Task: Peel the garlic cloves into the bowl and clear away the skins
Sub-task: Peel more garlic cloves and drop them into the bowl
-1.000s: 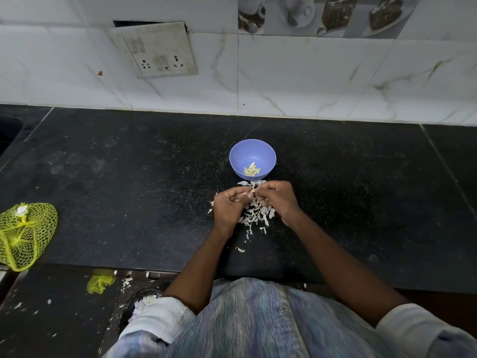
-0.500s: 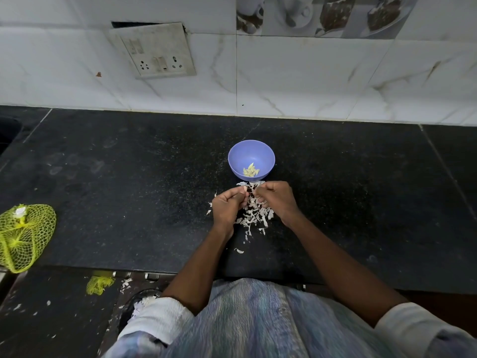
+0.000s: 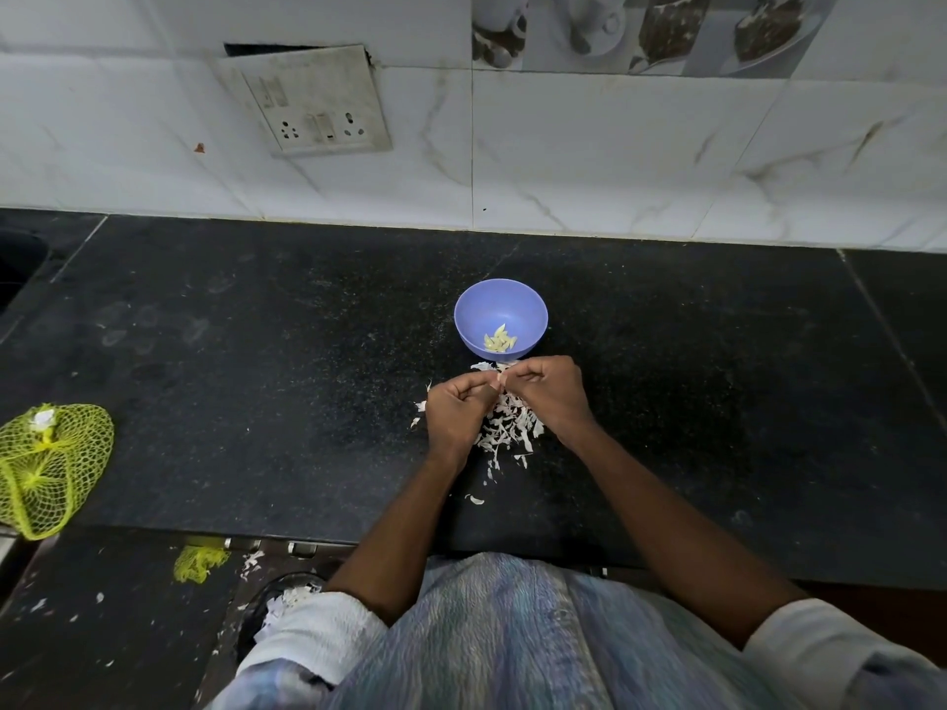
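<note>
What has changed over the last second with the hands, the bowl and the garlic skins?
Hardly anything. The left hand and right hand stay together over the skins, fingers working a small piece where they meet; too small to identify. The bowl, its peeled cloves and the yellow net bag stayed put.

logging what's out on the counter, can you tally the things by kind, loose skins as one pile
bowl: 1
heap of peeled cloves in the bowl: 1
pile of garlic skins: 1
yellow net bag: 1
hands, left and right, pinching something small between them: 2
Total: 6
</note>
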